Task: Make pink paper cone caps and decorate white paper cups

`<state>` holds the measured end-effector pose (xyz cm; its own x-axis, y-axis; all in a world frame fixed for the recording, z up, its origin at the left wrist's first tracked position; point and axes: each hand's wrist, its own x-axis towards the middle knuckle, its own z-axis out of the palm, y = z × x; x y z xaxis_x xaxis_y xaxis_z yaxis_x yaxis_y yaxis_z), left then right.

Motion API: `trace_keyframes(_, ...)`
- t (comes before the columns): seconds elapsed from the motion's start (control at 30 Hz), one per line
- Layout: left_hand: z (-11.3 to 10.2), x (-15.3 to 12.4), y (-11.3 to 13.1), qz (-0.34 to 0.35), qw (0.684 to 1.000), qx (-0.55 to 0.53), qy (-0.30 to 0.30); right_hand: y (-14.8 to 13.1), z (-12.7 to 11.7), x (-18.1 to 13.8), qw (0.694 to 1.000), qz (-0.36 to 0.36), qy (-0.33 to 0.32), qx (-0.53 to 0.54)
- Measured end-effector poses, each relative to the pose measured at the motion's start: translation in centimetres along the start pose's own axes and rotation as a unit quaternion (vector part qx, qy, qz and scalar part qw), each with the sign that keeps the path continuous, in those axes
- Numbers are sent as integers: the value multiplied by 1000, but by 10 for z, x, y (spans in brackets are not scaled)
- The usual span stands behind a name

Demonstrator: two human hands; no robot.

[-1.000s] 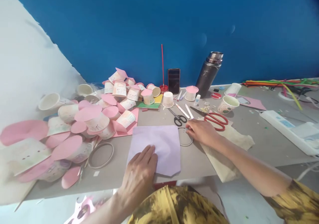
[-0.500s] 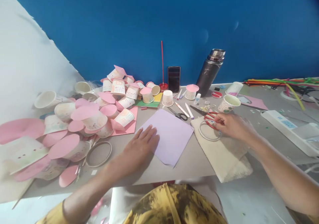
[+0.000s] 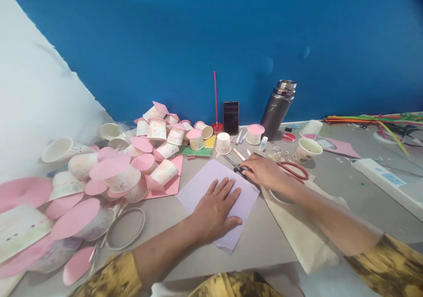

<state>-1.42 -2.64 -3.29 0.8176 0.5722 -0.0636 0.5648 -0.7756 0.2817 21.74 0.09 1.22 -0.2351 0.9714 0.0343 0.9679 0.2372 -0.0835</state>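
Note:
My left hand lies flat with spread fingers on a square sheet of purple paper. My right hand reaches over the paper's right corner, its fingers closed at the handles of small black scissors; the fingers partly hide the handles. Beside that hand lie white markers. Larger scissors with red handles rest behind the right wrist. Under the right forearm, a ring is partly covered on a beige cloth.
Paper cups with pink paper brims crowd the left side. Another ring lies before them. At the back stand a phone, a dark flask and a white cup. A power strip is at right.
My right hand has moved left from the red-handled scissors to the small black scissors. My left hand has slid right, farther onto the purple paper. The view has tilted up slightly.

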Motion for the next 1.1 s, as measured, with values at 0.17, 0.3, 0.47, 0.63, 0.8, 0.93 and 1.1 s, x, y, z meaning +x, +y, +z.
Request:
trace_keyframes(0.17, -14, -15, -6, 37, 998, -44, -4, 13, 25, 8, 999, 38, 2, -11)
trace_keyframes(0.3, -20, -6, -5, 30, 997, -58, 34, 25, 36, 11, 998, 58, 12, -24)
trace_keyframes(0.47, -12, 5, 0, 49, 996, -24, 72, 22, 41, 4, 996, 25, 83, -26)
trace_keyframes(0.63, -7, 5, 3, 64, 996, 9, 62, -6, 38, -6, 978, -141, 133, 77)
trace_keyframes(0.8, -4, 11, 2, 63, 997, 23, 47, -28, 39, -6, 970, -197, 66, 126)
trace_keyframes(0.93, -3, 15, 4, 79, 995, 50, 30, -33, 46, -4, 966, -185, 71, 165)
trace_keyframes(1.1, -1, 11, 12, 89, 995, 29, 35, -31, 46, -5, 962, -182, 57, 198)
